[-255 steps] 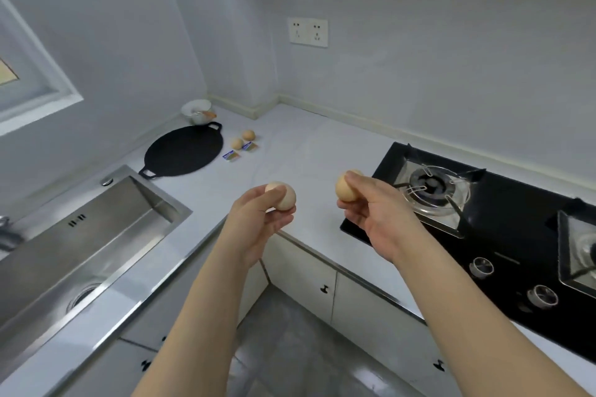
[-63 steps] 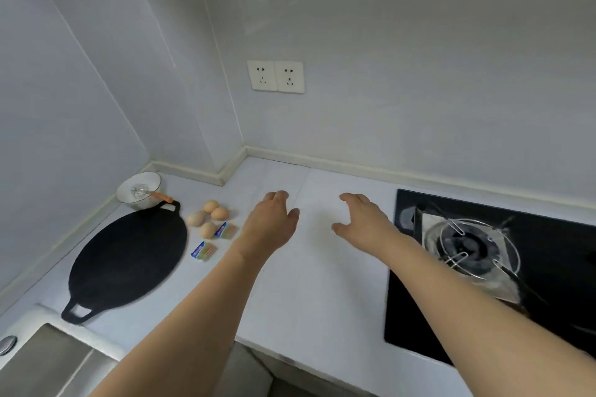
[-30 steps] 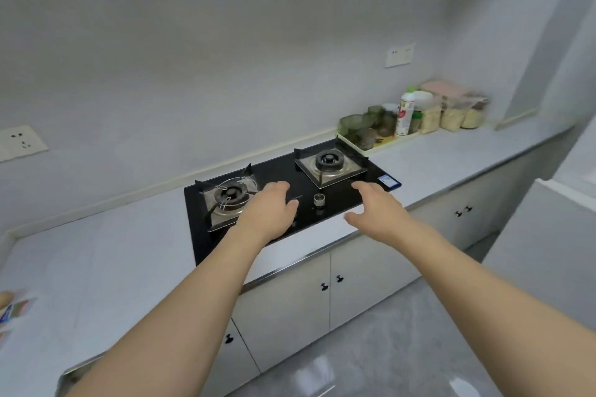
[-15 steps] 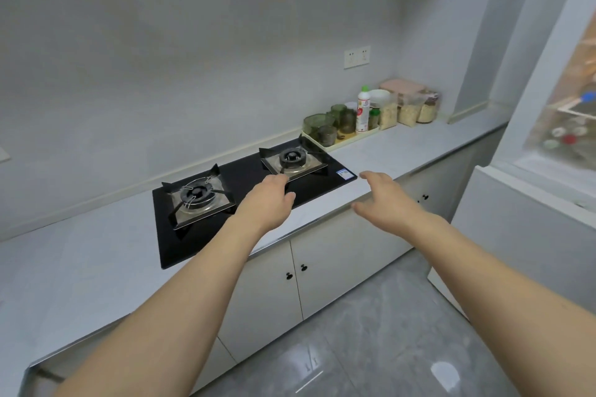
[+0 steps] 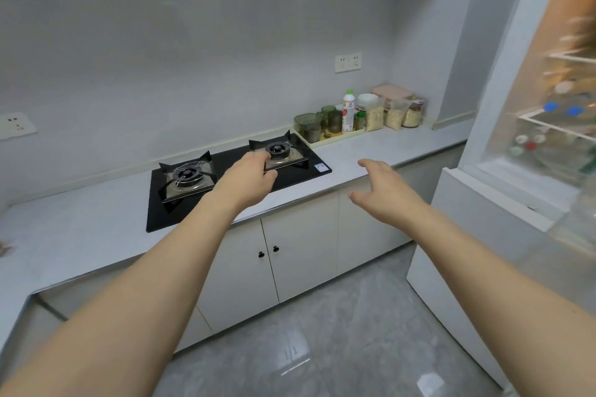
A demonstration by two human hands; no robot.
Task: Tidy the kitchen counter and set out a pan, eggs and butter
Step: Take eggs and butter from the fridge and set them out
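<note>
Both my hands are stretched out in front of me, holding nothing. My left hand (image 5: 248, 179) hovers in front of the black gas hob (image 5: 232, 177), fingers relaxed. My right hand (image 5: 382, 192) hangs in the air near the counter's front edge (image 5: 361, 179), fingers loosely spread. The pan, the eggs and the butter are out of view. A fridge (image 5: 529, 151) stands open at the right, its lit shelves blurred.
A tray (image 5: 329, 138) at the back of the grey counter carries green glasses, a white bottle and jars of grain. White cabinet doors (image 5: 290, 255) run below the counter. The open fridge door (image 5: 483, 229) juts into the grey tiled floor space at the right.
The view has swung right, away from the pan and eggs, past the hob toward the open fridge. Both hands stay empty and extended; the eggs held earlier lie by the pan.
</note>
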